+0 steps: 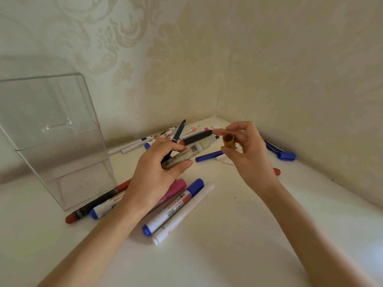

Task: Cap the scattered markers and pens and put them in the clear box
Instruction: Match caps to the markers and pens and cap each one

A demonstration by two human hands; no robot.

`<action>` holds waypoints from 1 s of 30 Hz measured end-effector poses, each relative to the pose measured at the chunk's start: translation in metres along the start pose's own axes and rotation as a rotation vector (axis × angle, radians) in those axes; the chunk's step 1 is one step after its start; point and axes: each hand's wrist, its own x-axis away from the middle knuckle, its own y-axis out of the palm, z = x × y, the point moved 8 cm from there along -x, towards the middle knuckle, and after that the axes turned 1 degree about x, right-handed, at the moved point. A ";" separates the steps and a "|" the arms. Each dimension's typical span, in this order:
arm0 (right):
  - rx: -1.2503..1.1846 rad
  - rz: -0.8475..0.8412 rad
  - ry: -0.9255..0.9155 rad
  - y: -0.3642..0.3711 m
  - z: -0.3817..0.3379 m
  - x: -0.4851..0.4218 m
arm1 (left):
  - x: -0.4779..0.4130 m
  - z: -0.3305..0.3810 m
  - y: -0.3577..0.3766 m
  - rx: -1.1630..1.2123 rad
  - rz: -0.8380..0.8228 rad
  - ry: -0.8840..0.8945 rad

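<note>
legible text: none | printed labels on held marker [182, 157], blue-capped marker [172, 208]: too blurred to read

Both forearms reach in from below. The left hand [157, 170] grips an uncapped marker [182, 157] with curled fingers and thumb. The right hand [250, 156], raised just beside it, pinches a mustard-brown cap [228, 140] between thumb and fingertips.
</note>
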 end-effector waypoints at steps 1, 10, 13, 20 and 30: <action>0.043 -0.004 -0.023 0.001 -0.001 0.000 | 0.000 0.001 0.001 -0.008 -0.007 0.009; 0.132 -0.252 -0.118 0.009 -0.009 0.001 | 0.000 -0.001 0.000 -0.051 -0.069 0.003; -0.140 -0.313 0.045 0.006 -0.001 0.001 | -0.001 0.002 0.002 -0.013 -0.150 0.008; -0.237 -0.401 0.097 0.024 0.002 0.007 | 0.003 0.001 0.010 0.010 -0.234 0.043; -0.499 -0.350 0.318 0.033 0.019 0.009 | 0.005 0.007 0.012 -0.138 -0.162 0.186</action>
